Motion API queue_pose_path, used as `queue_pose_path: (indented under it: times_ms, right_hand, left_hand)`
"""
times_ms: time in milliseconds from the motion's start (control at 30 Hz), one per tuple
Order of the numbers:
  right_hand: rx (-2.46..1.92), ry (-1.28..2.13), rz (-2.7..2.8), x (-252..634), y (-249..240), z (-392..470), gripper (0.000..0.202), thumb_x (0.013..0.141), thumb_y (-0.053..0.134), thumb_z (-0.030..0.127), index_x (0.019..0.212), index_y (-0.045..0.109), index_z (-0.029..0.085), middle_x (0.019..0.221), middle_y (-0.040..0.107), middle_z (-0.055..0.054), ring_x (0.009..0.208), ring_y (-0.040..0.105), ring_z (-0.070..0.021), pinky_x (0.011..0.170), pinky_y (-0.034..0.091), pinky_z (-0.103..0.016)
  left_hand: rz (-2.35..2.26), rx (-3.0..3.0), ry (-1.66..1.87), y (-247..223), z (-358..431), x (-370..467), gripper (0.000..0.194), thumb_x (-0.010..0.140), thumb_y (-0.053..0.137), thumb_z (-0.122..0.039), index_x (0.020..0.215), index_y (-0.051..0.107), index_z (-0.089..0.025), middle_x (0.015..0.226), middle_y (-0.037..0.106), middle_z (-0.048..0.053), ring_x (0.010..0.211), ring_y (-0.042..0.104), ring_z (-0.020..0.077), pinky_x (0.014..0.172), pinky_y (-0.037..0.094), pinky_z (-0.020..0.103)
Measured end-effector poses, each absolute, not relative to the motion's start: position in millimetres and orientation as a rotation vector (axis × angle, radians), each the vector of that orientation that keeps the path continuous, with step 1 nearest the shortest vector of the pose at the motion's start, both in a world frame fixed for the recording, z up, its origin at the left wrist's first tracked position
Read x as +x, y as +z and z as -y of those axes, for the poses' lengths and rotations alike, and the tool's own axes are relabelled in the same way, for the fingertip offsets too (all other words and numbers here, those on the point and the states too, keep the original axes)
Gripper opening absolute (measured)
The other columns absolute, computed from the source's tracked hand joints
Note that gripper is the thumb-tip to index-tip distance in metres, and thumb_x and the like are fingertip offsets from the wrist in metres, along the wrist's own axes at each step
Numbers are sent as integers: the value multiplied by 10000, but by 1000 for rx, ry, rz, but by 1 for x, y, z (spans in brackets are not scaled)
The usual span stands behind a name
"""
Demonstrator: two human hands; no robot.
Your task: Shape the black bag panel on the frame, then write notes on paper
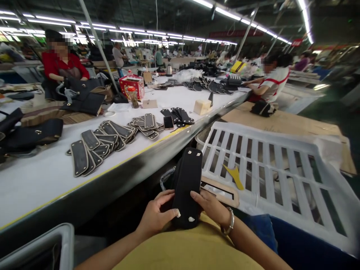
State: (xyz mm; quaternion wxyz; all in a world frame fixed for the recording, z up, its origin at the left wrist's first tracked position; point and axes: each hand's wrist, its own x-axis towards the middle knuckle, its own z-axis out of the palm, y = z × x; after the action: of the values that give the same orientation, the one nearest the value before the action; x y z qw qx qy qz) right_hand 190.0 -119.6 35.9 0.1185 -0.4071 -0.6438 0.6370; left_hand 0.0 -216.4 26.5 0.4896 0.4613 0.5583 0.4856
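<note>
Left hand (158, 213) and right hand (213, 207) gripped a smooth black strip (188, 183), round-cornered, above the lap; white patches (191, 219) near its ends. To the right, a slatted white rack (260, 134). Leftward, pale flat tabletop (36, 187), overlapping light-edged dark strips (80, 157). Beyond, a long workroom under tube lights (227, 14).

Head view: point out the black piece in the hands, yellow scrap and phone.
Black piece (188, 183), head view: middle of its facing side.
Yellow scrap (236, 176), head view: its middle.
Phone (168, 122), head view: its screen.
</note>
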Motion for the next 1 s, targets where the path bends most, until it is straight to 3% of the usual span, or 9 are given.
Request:
queue_pose_path:
  times_ms: [267,400,467,600,733,833,1000]
  right_hand:
    - [-1157,1773,1859,188,39,120,406,821,460,572,845,527,172,693,601,-8,534,556,-117,449,459,-220]
    - [-1151,1752,1864,185,36,120,383,825,472,544,854,529,167,714,609,-12,577,582,-130,464,470,-218]
    - [-1152,1745,1861,184,34,120,377,821,487,534,870,534,163,726,620,-19,585,588,-135,470,476,-222]
    - [-1190,1805,1842,183,31,122,399,807,504,542,904,541,157,721,626,-22,545,579,-129,439,465,-218]
    - [-1100,1838,1888,187,33,126,382,802,543,510,963,536,164,736,623,-13,600,591,-132,493,494,-221]
    - [-1102,1820,1915,190,33,130,370,822,521,512,944,553,165,672,603,0,505,547,-108,432,463,-206]
    - [-1131,1758,1996,193,27,132,398,850,478,520,1021,583,176,693,627,-7,473,542,-108,403,451,-208]
  left_hand:
    - [-1363,1174,1175,19,224,4,370,813,545,-361,1119,642,-177,1086,570,81,1055,529,216,931,410,302]
    - [-1347,1031,1145,13,227,4,476,879,397,-461,1177,602,-152,833,590,55,796,576,190,708,480,290]
    - [-1347,987,1144,11,229,6,493,863,419,-484,1168,606,-145,826,593,53,731,566,178,622,478,271]
    - [-1441,1105,1138,9,232,8,482,779,581,-440,1158,609,-143,924,608,58,774,563,174,661,477,254]
    - [-1508,1141,1102,6,235,7,472,765,595,-432,1134,623,-139,848,614,40,732,563,168,664,472,257]
    - [-1519,1154,1091,2,236,7,458,766,588,-444,1120,631,-157,885,620,38,718,573,164,649,477,257]
    - [-1508,1225,1134,-4,234,7,408,765,591,-414,1076,652,-156,1043,605,72,969,584,218,805,485,273]
